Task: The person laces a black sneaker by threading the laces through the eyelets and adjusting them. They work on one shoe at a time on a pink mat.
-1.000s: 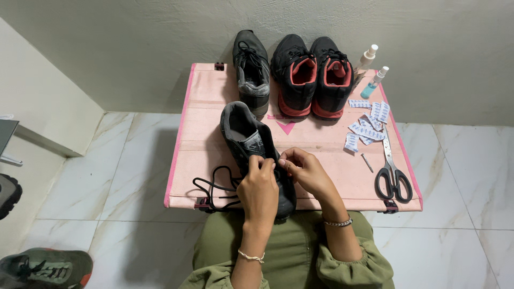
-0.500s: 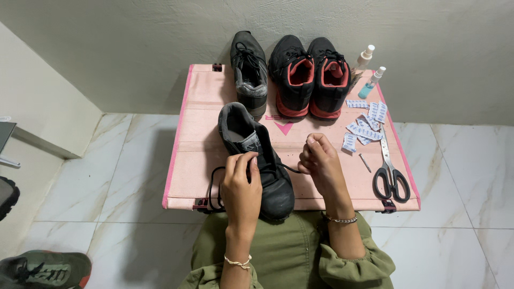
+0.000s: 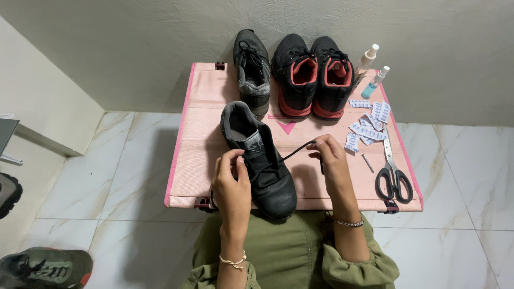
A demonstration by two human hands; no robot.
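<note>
A black sneaker (image 3: 263,163) lies on the pink folding table (image 3: 201,139), toe toward me. My left hand (image 3: 231,181) pinches the lace at the shoe's left eyelets, by the grey tongue. My right hand (image 3: 329,160) is out to the right of the shoe, shut on the end of the black shoelace (image 3: 297,149), which runs taut from the shoe to my fingers.
At the table's far edge stand a grey shoe (image 3: 252,69) and a black pair with red lining (image 3: 315,75). Two small spray bottles (image 3: 370,75), several white sachets (image 3: 369,123), a nail (image 3: 367,162) and scissors (image 3: 393,174) lie right. Other shoes (image 3: 43,266) sit on the tiled floor at left.
My right hand has drawn the lace out to the right, away from the shoe. The loops of lace that hung at the table's left front are gone from view.
</note>
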